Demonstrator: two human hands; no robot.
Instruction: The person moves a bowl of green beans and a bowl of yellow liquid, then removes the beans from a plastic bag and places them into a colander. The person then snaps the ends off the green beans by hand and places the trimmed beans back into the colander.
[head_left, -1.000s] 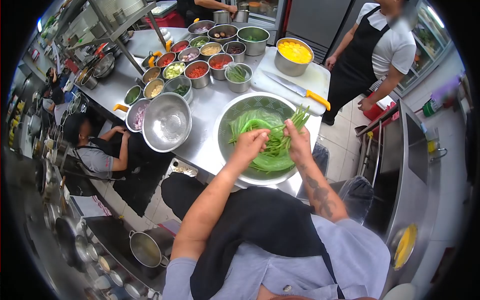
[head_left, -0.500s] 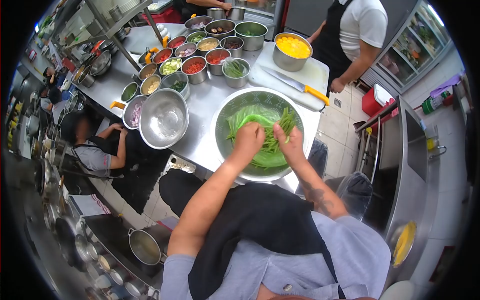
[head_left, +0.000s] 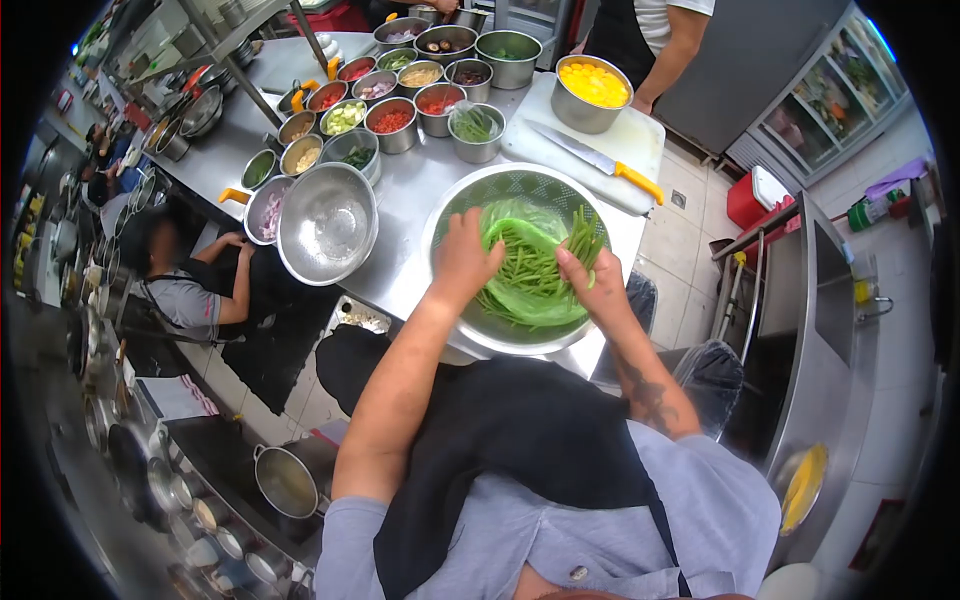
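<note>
A green plastic bag [head_left: 545, 312] full of cut green beans [head_left: 528, 262] lies in a large metal colander [head_left: 440, 215] at the table's near edge. My left hand [head_left: 465, 260] is at the bag's left side, its thumb and fingers closed on the bag's rim. On the right, my right hand [head_left: 597, 285] grips a bunch of green beans between thumb and fingers, the stalks sticking up above it. The bag's mouth is spread, with beans showing inside it.
Beyond the colander, a knife [head_left: 590, 158] lies on a white cutting board [head_left: 640, 150] beside a pot of yellow food [head_left: 592, 90]. Several metal containers stand behind. An empty bowl [head_left: 327, 225] is left. Co-workers are at the far side and left.
My left hand has moved left and away from the right hand. The bag's mouth is wider, and more beans show. The co-worker beyond the board has shifted back.
</note>
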